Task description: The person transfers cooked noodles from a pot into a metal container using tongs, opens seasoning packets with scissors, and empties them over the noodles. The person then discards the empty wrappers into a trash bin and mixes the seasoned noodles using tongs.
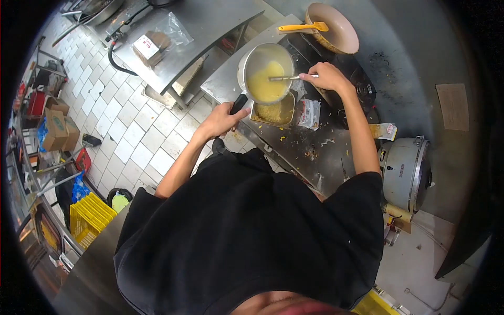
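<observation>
- In the head view, the left hand [222, 121] is wrapped around the black handle [239, 104] of a metal pot [254, 62] at the worktop's [294, 146] left side.
- The right hand [324, 77] pinches a thin utensil [283, 78] whose far end dips into the pot's yellow mixture [266, 86].
- The pot overlaps the far side of a metal tray [272, 124]; I can't tell whether it rests there or hangs above.
- If the left wrist turned, I reckon the pot could tip and slop onto the tray or worktop.
- A hard push with the utensil might swing it off balance too.
- The plastic packet [310, 114] lies just right of the tray, where a spill could foul it.
</observation>
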### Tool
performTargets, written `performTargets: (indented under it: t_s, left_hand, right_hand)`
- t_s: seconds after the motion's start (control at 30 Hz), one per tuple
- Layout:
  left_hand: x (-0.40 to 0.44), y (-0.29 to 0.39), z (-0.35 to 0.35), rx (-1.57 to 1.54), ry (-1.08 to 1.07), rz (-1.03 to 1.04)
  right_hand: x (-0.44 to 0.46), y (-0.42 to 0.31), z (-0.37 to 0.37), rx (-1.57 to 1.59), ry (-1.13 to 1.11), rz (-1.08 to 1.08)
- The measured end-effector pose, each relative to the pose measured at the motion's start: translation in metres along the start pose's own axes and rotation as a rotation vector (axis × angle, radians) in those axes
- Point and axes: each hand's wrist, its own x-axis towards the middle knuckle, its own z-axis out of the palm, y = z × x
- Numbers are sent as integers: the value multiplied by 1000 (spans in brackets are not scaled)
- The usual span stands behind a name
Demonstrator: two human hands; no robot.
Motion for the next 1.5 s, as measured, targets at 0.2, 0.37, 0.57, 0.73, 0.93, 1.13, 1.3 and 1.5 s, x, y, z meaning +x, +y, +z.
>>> performTargets:
  t_s: [0.2,0.37,0.57,0.73,0.93,1.13,1.3,1.5]
  left_hand:
    - [4,-7,5,-12,22,18]
    - [5,-11,2,-52,23,-7]
    - [3,-11,-4,-64,57,42]
    - [7,-15,-7,-39,61,48]
    - [4,-7,-10,4,74,49]
    - [-3,4,-12,10,53,10]
    - [-3,4,-3,23,34,12]
    - [4,0,-1,24,37,9]
  right_hand:
    - [19,4,35,135,-103,-226]
    - [-2,4,41,110,37,-324]
    - [-33,12,17,83,67,-293]
    - [-50,24,7,13,76,-301]
    - [-70,12,-2,-38,102,-199]
    - [-71,1,-33,33,141,-84]
    - [-26,-9,-14,-72,88,-34]
    - [-6,-8,14,105,-139,-173]
